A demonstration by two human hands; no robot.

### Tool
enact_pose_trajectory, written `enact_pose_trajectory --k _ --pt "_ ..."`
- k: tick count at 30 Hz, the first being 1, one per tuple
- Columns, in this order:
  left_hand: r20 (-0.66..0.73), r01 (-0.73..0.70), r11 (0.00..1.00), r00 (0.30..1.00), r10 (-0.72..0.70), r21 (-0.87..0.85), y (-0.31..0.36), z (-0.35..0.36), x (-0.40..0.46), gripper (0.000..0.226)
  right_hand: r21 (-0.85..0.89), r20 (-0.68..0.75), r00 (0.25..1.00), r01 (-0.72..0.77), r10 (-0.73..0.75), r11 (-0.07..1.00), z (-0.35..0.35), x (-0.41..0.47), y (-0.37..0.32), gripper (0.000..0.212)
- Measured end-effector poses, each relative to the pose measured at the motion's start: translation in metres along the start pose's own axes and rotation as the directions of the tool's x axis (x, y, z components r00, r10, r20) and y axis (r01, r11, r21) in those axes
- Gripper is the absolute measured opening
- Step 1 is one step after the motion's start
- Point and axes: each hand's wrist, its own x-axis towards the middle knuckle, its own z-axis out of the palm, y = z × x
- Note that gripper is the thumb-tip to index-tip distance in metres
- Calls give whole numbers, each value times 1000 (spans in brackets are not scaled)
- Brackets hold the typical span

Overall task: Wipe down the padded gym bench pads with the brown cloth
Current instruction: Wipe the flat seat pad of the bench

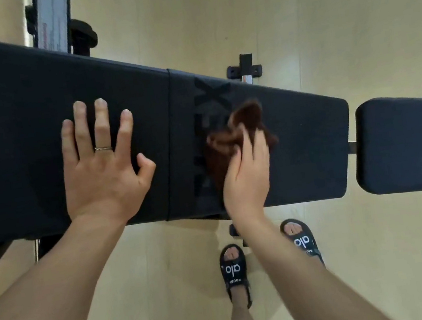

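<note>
- Two pads make up the bench: the long pad (37,124) and, across a narrow gap at its right end, the short pad (408,143).
- Our right hand (247,173) presses the brown cloth (238,131) onto the long pad, bunched under curled fingers, on the lettered panel just right of the pad's seam.
- Our left hand (102,169) lies flat on the long pad left of that seam, fingers spread, gripping nothing.
- Wiping looks mid-course to us; the pictures show no sheen or streaks, so we cannot tell which stretches are already clean.
- We judge the short pad beyond the long pad's right end has yet to be wiped, as the cloth is well apart from it.
</note>
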Motion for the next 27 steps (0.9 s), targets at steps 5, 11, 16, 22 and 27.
enact_pose_trajectory --k 5,11,16,22,27 --pt "-25 78 993 996 -80 -87 46 -7 14 64 -58 125 992 -15 22 998 -15 -59 22 53" --pt "18 -234 972 972 234 -26 98 22 18 69 -5 -55 997 -45 44 999 4 80 11 62" --pt "-8 -206 979 979 206 4 100 29 17 69 -26 -69 997 -35 33 999 -3 -22 39 52" --pt "4 -189 982 982 189 8 102 27 19 69 -42 -18 999 -50 49 998 -7 -14 52 53" --pt "-14 -200 980 980 200 25 102 28 17 69 -23 -158 983 -96 91 995 11 110 9 53"
